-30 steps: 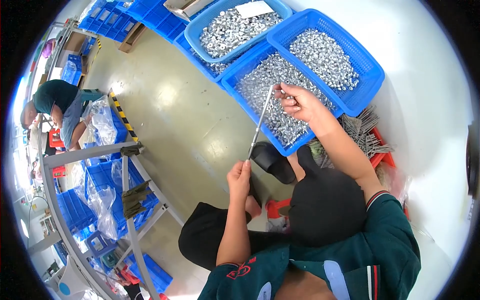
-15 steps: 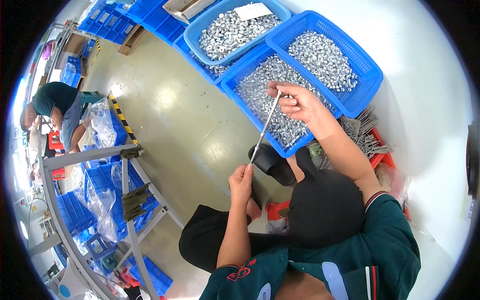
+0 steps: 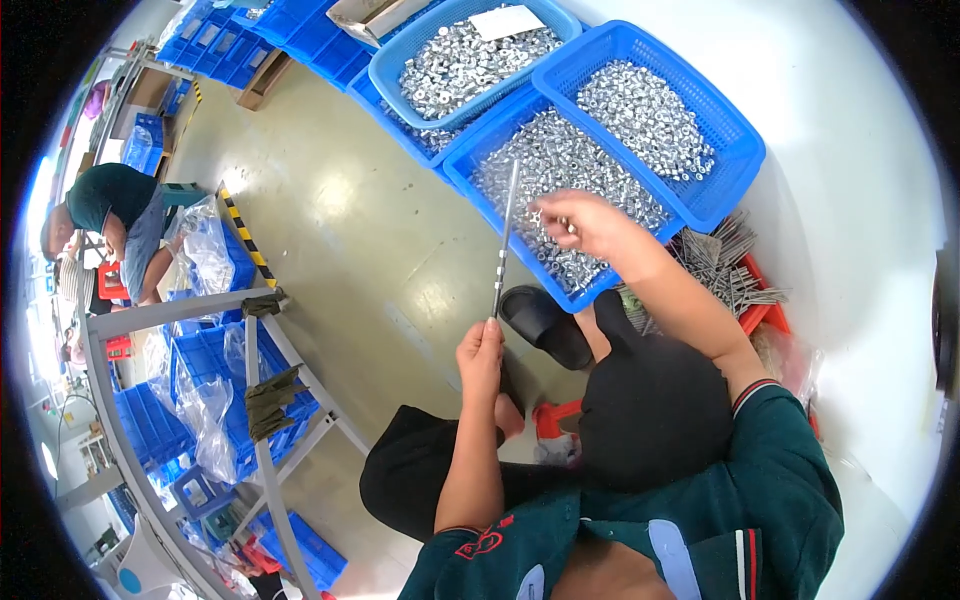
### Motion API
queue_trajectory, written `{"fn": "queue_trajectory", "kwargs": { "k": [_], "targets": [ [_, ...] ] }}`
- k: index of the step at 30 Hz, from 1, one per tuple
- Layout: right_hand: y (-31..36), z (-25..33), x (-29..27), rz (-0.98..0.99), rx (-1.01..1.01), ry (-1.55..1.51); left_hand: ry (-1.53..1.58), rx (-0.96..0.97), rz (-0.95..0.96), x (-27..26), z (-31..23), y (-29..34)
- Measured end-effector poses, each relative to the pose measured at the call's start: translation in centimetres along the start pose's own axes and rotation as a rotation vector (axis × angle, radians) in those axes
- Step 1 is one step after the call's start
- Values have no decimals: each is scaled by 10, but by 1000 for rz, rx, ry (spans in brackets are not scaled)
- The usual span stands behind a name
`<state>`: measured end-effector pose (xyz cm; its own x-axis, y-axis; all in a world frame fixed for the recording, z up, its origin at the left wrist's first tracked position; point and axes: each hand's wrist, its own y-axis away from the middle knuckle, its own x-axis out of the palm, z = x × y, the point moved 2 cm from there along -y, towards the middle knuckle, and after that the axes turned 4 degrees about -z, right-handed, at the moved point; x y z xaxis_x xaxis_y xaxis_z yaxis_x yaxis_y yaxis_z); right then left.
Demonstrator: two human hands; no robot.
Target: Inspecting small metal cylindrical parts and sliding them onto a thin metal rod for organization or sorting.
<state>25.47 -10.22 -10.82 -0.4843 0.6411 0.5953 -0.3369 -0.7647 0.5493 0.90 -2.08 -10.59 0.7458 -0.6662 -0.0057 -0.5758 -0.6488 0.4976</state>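
Left hand [image 3: 480,352] was closed on the rod [image 3: 506,230], its tip seen against the nearest basket [image 3: 572,301]; right hand [image 3: 590,222] was curled, any grip too blurred to tell. Rings [image 3: 500,268] were apparently threaded already; loose parts [image 3: 560,150] were left.

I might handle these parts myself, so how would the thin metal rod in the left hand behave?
The thin metal rod is probably stiff: the left hand grips its lower part, and it juts out with no visible sag. Being so slim, it is likely light. Its shaft looks round, so it may roll if laid flat.
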Motion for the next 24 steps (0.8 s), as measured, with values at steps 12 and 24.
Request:
{"fn": "queue_trajectory", "kwargs": {
  "k": [12,24],
  "targets": [
    [1,20,-12,-56,-67,-322,-101,-6,8,1,1,2],
    [4,26,-8,91,-118,-370,-214,113,16,3,5,5]
  ]
}}
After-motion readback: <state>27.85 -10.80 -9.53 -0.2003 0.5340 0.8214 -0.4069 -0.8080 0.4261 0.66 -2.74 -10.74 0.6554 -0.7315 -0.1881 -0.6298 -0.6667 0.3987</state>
